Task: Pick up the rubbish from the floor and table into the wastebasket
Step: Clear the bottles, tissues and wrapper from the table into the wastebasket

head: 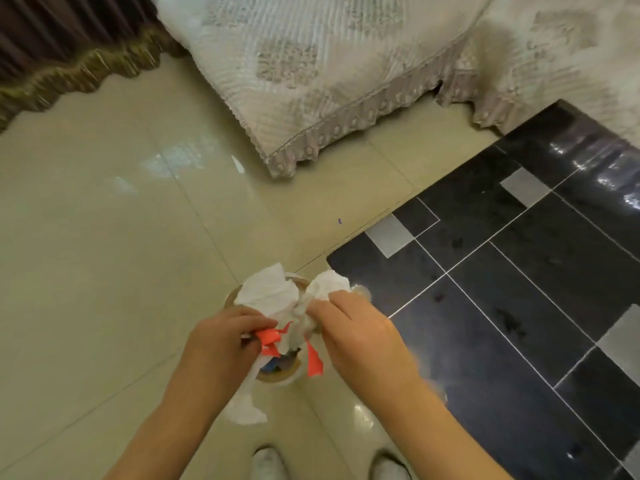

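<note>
Left hand [221, 337] gripping orange scraps [270, 337], right hand [353, 327] gripping tissue [325, 289], wastebasket [277, 375] below

just one view here, a wide-angle head cam looking forward and steeply down. hands [221, 341] and [356, 330] sit close under it at 6 o'clock, shoes [266, 462] at the bottom edge. floor [104, 254] fills the left, table [519, 289] runs off at 3 o'clock, sofa cover [329, 64] at 12, curtain [52, 46] at 10. edges bend a bit.
</note>
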